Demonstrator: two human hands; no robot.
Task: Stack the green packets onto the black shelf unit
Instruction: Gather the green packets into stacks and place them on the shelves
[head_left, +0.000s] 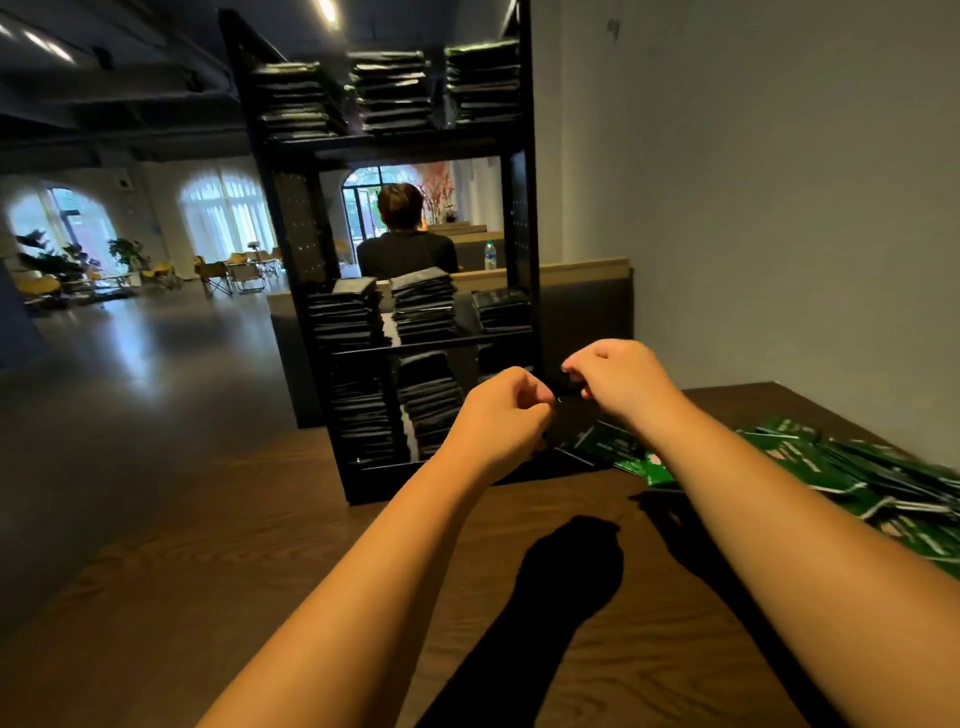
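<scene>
The black shelf unit (522, 208) stands on the wooden table (260, 571). Dark stacks of packets fill its top shelf (389, 88), middle shelf (423, 306) and the left part of the bottom shelf (363, 410). My left hand (498, 415) and my right hand (618, 379) are raised side by side in front of the bottom shelf's right compartment, fingers curled. They pinch the top edge of a dark-looking packet (569, 421) between them; most of it is in shadow. A loose pile of green packets (831, 467) lies on the table to the right.
A grey wall (779, 208) runs close along the right of the table and shelf. Behind the shelf a person in black (405, 249) sits facing away, with a water bottle (490, 255) on a ledge. Open floor and chairs (218, 273) lie to the left.
</scene>
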